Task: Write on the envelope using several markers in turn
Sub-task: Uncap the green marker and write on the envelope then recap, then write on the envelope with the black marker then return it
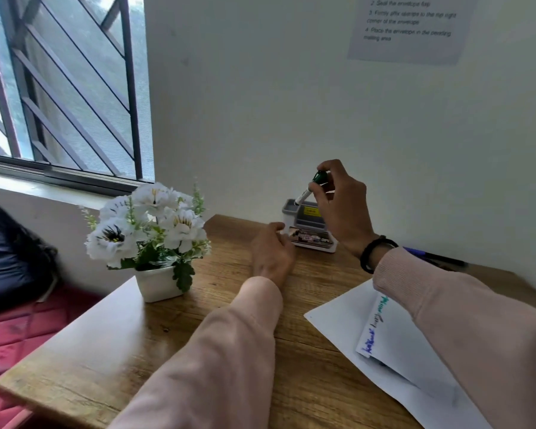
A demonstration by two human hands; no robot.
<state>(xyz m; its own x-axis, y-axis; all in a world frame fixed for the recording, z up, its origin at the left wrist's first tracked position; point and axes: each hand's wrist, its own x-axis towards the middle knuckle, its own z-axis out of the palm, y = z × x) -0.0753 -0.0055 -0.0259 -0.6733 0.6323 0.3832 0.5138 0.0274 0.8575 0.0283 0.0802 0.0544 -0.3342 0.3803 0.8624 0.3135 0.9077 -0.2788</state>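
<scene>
The right hand has its grip closed around a green-capped marker, thumb and fingertips pinching it near the cap. The marker tilts down and to the left from the grip, and its lower end sits at the top opening of a small grey holder directly beneath the grip. The left hand lies lower and to the left of that grip with fingers loosely curled, resting on the worktop with its fingertips at the holder's front left corner; whether they actually touch it cannot be told.

The worktop is wood-grained and stands against a pale wall. The envelope lies flat on it well below and to the right of the grip, bearing handwritten lines in green, black and blue. A white pot of white flowers stands to the left of both hands. A blue pen lies behind the right wrist, which wears a dark bracelet.

A barred window fills the upper left. A printed sheet hangs on the wall, upper right, its top cut off and its text blurred. The right sleeve covers part of the envelope, the writing is too small to read, and the holder's label is unclear.
</scene>
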